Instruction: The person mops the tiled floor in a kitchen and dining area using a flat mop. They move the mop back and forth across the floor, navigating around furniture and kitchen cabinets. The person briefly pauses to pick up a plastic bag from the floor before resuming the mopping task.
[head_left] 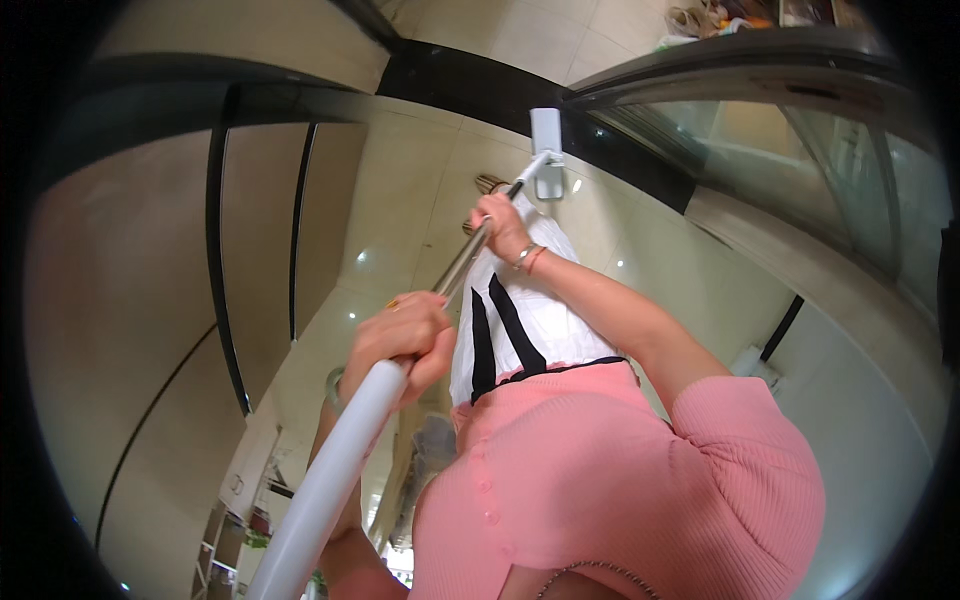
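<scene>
A flat mop runs diagonally across the view, its thick white handle (328,480) coming up close at the lower left. My left hand (402,340) is wrapped round the pole just above that white handle. Farther along the metal pole (461,268), my right hand (498,226) is closed on it too, wearing a bracelet and a red band at the wrist. At the far end the white mop head (546,150) lies on the tiled floor, partly beside a black strip. What is under the head is hidden.
A black threshold strip (470,90) crosses the pale tiles. A glass sliding door (800,160) stands at the right, and brown panels (160,270) with dark edges at the left. My sandalled foot (489,184) is near the mop head. Assorted items (715,20) sit beyond the doorway.
</scene>
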